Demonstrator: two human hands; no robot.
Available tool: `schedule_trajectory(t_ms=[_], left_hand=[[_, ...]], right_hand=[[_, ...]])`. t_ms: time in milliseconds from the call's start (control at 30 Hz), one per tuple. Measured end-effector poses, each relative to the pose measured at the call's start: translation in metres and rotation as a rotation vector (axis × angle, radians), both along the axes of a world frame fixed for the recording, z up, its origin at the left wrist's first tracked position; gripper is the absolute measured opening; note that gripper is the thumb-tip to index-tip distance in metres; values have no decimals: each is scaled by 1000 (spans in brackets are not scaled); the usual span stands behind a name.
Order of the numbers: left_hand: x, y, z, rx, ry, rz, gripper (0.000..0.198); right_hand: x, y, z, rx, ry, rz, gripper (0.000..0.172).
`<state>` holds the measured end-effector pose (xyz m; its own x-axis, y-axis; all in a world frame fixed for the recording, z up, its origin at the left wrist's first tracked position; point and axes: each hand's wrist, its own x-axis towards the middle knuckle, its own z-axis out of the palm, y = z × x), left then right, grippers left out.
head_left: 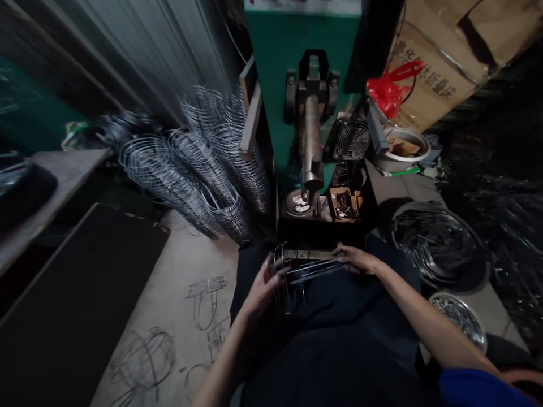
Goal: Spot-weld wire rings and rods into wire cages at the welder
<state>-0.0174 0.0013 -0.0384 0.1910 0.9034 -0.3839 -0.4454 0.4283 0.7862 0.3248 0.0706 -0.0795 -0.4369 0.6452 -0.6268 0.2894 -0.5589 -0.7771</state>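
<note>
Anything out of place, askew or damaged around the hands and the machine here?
Mostly orderly for a workshop. A few loose wire frames lie scattered on the concrete floor, apart from the leaning stacks of wire rings. Both the left hand and right hand hold a wire frame assembly that looks intact.

Two hands in view: left hand [263, 287], right hand [355, 259]. One wire frame [297, 270] across the lap. One green machine [306, 85] ahead, with one metal arm [313, 141]. One small fan [353, 140] beside it. One red plastic bag [388, 90]. One white bowl [402, 150]. One cardboard box [453, 51]. Two metal basins at right: one large basin of wire [439, 243], one smaller basin of small parts [460, 319]. Wire ring stacks [199, 164] at left: about five rows, rings too many to count. Three or so loose wire pieces [206, 299] on the floor; exact count unclear.
</note>
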Motion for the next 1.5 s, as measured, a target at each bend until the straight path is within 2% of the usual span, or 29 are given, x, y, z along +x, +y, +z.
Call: schedule_trajectory(t_ms=[67, 100, 167, 267, 400, 533, 633, 800, 967, 1167, 1333, 1500], left_hand=[[4, -21, -16, -90, 48, -38, 90], [5, -29, -20, -105, 74, -44, 86], [9, -33, -21, -89, 129, -7, 79], [18, -18, -10, -4, 179, 54, 74], [41, 13, 6, 107, 84, 5, 77], [60, 33, 11, 92, 6, 21, 54], [65, 42, 11, 58, 34, 39, 42], [67, 47, 14, 133, 135, 73, 46], [75, 42, 14, 117, 100, 131, 41], [76, 35, 17, 114, 116, 185, 42], [78, 48, 21, 108, 126, 206, 43], [83, 60, 16, 145, 127, 213, 41]], right_hand=[[2, -3, -8, -67, -98, -26, 48], [4, -3, -7, -52, -143, -32, 46], [11, 1, 2, 89, -153, -11, 44], [17, 15, 30, 336, -8, -6, 45], [12, 36, 68, 457, 36, -158, 49], [2, 47, 85, 657, -47, -231, 48], [0, 50, 89, 712, -95, -220, 44], [-4, 59, 93, 765, -151, -217, 45], [-17, 66, 97, 834, -152, -297, 52], [-28, 72, 98, 864, -146, -249, 51], [-35, 87, 96, 907, -149, -259, 52], [-33, 102, 97, 936, -164, -255, 51]])
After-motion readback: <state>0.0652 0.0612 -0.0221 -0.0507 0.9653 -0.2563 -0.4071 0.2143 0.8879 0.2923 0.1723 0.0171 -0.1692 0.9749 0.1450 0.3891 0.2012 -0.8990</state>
